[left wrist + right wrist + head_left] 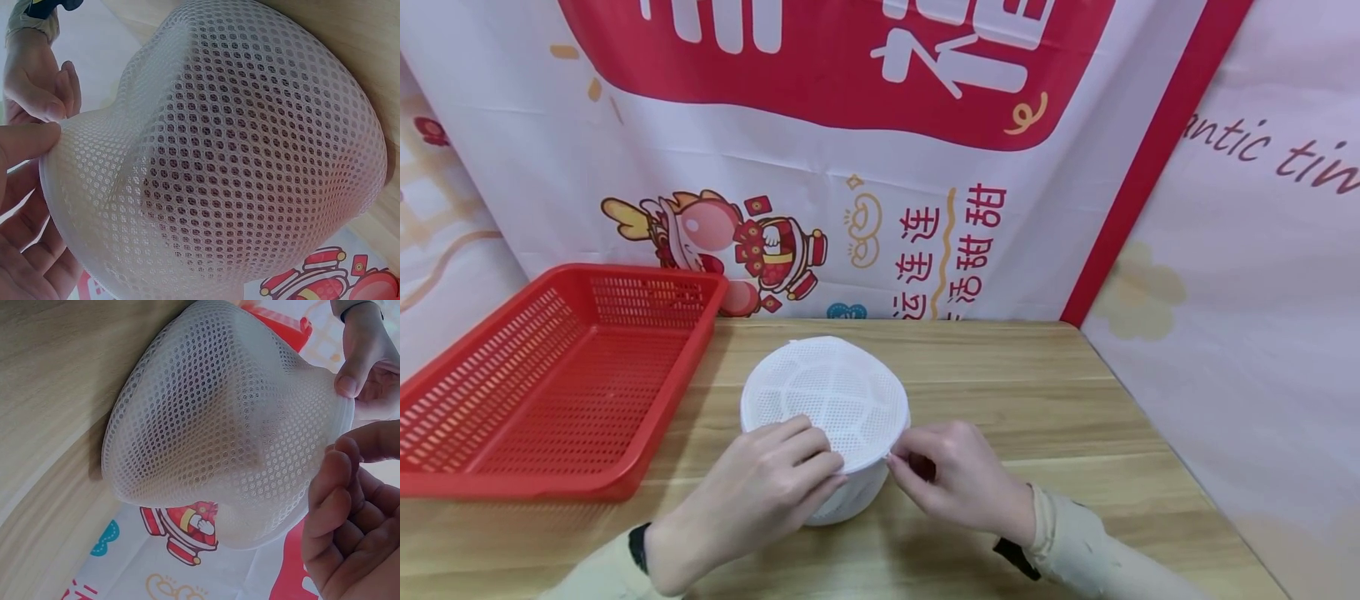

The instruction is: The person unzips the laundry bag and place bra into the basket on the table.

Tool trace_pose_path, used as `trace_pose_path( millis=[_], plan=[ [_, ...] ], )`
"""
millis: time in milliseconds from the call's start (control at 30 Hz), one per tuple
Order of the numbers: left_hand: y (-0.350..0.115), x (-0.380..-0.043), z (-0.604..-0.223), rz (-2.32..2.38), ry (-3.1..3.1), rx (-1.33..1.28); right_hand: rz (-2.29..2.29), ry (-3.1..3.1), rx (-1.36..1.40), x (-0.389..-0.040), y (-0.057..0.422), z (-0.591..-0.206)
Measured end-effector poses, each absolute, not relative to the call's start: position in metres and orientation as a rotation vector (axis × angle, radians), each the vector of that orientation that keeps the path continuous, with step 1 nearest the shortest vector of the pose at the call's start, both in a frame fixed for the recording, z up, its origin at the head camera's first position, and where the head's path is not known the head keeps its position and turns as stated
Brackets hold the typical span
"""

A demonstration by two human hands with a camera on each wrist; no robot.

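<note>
A white mesh laundry bag (823,387), round-topped with a piped rim, stands upright on the table. My left hand (763,479) grips its near rim, fingers over the top; in the left wrist view the thumb (31,139) presses the rim's edge. At the right side of the rim my right hand (962,479) pinches the edge between thumb and fingertips, where whatever small part lies between them is hidden. Through the holes of the mesh side (250,144) something dark shows inside. The side wall looks dented and creased in both wrist views.
A red plastic basket (662,408) with slotted walls stands on the left of the wooden table (1000,375). A printed white and red cloth (850,158) hangs behind the table's back edge, and another pale cloth (1247,275) hangs along the right side.
</note>
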State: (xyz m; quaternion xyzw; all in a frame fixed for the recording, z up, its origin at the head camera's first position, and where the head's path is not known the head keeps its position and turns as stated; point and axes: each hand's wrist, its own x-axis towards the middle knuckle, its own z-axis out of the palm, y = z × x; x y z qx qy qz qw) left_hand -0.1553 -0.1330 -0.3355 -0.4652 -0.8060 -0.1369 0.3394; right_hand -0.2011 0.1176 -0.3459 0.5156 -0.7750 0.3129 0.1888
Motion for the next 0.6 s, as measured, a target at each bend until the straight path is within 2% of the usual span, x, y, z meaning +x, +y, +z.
trace_pose_path(
  millis=[600],
  plan=[
    [-0.1370, -0.1530, -0.3353, -0.376, -2.131, -1.222, 0.717, -2.356, 1.427, -0.1984, 0.1143, -0.3464]
  ],
)
